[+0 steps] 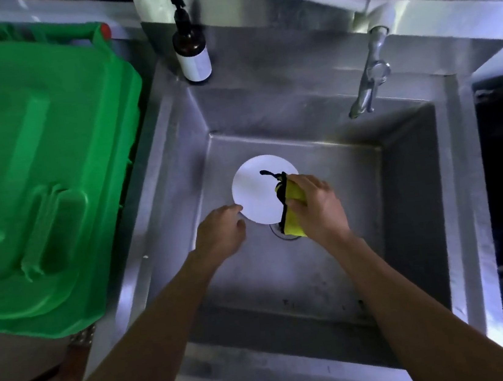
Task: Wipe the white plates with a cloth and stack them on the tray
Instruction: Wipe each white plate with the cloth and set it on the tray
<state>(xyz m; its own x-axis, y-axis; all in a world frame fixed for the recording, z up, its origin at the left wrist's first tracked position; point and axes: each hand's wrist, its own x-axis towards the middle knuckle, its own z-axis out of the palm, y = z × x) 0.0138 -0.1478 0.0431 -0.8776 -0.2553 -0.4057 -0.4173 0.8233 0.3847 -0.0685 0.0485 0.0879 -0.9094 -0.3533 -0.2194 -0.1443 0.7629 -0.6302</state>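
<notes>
A round white plate [255,190] is held over the basin of a steel sink [334,272]. My left hand [220,231] holds the plate at its lower left edge, fingers curled round the rim. My right hand [317,205] grips a yellow cloth with a black edge [292,209] and presses it against the plate's right side. A black strap of the cloth lies across the plate's face. No tray is in view.
A large green plastic bin lid [37,173] fills the left side. A brown pump bottle [191,49] stands on the sink's back ledge. A metal tap [368,79] juts over the basin at the back right. The drain [281,234] lies under the cloth. A dark area borders the sink's right.
</notes>
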